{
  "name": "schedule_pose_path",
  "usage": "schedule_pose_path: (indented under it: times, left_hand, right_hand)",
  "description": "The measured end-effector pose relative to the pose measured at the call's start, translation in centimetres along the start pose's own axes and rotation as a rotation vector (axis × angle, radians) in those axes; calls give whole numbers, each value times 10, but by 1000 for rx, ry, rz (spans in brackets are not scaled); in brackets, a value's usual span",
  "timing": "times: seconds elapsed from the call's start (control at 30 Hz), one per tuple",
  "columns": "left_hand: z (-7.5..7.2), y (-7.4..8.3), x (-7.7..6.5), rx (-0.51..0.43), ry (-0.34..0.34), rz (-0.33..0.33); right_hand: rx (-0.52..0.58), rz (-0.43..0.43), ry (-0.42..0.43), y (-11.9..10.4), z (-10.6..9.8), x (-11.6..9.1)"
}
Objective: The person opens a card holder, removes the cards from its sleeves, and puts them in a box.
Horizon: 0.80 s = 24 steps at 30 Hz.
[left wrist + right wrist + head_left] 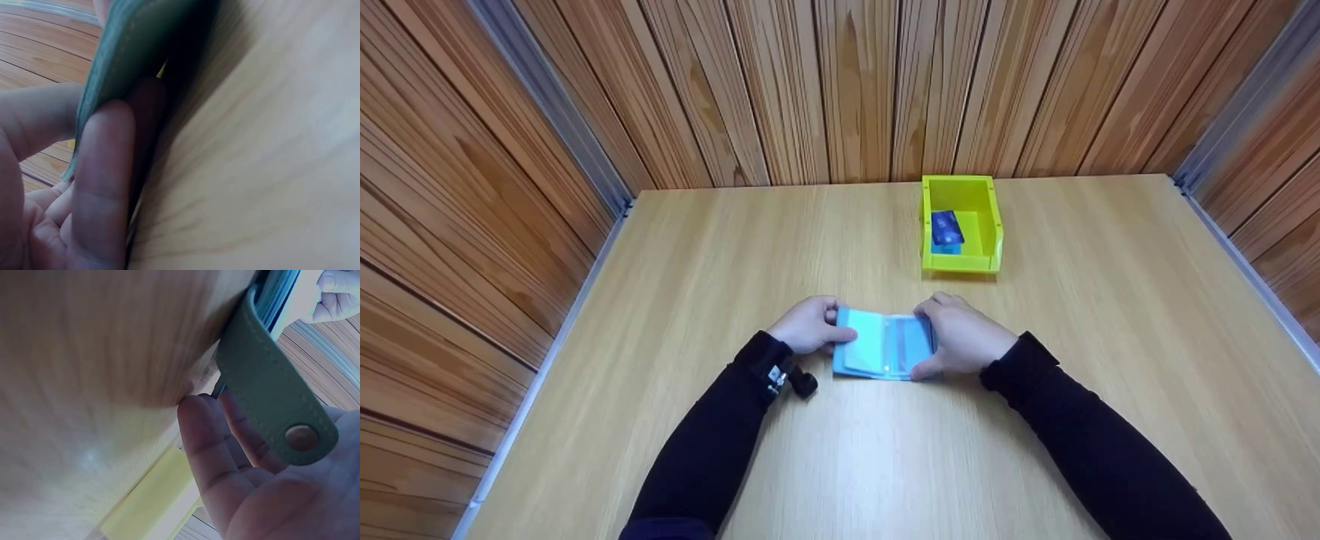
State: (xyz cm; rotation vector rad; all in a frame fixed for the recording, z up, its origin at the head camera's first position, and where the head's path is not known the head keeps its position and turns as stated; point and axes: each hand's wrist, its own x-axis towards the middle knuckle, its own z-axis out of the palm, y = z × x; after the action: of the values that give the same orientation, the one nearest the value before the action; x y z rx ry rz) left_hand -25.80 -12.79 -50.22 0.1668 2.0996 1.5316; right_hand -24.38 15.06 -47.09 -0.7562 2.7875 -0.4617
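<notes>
A light blue card holder [864, 343] lies spread like a book near the middle of the table, with pale sleeves inside. My left hand [804, 325] pinches its left edge, thumb on top and fingers underneath. On the opposite side, my right hand [966, 337] grips the right edge between thumb and fingers. In the left wrist view the stitched edge of the card holder [121, 56] is raised from the table over the fingers. The right wrist view shows its strap [264, 382] with a round metal snap sticking out beside the right palm.
Beyond the hands stands a yellow-green bin [960, 262] at the back of the wooden table [720, 247]. A dark blue card [946, 227] lies in it on top of a lighter blue one. Wood-panelled walls [862, 90] bound the table at the back and sides.
</notes>
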Motion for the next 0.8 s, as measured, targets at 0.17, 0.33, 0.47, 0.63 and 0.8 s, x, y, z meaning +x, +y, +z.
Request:
schedule_pose_path:
  times: [0.17,0.33,0.47,0.63,0.8]
  left_hand:
    - [-1,2,-1,7,-1,1]
    - [-1,2,-1,16,2,3]
    - [0,1,-1,23,6,4]
    - [0,1,-1,15,-3,12]
    - [0,1,-1,-3,-14,17]
  right_hand:
    - [-16,-18,1,0,0,0]
    - [-17,-11,-16,-1,-1,-1]
    - [4,14,-14,-2,-1,-1]
    - [21,0,17,-2,0,-2]
    - [27,-14,35,-2,-1,-1]
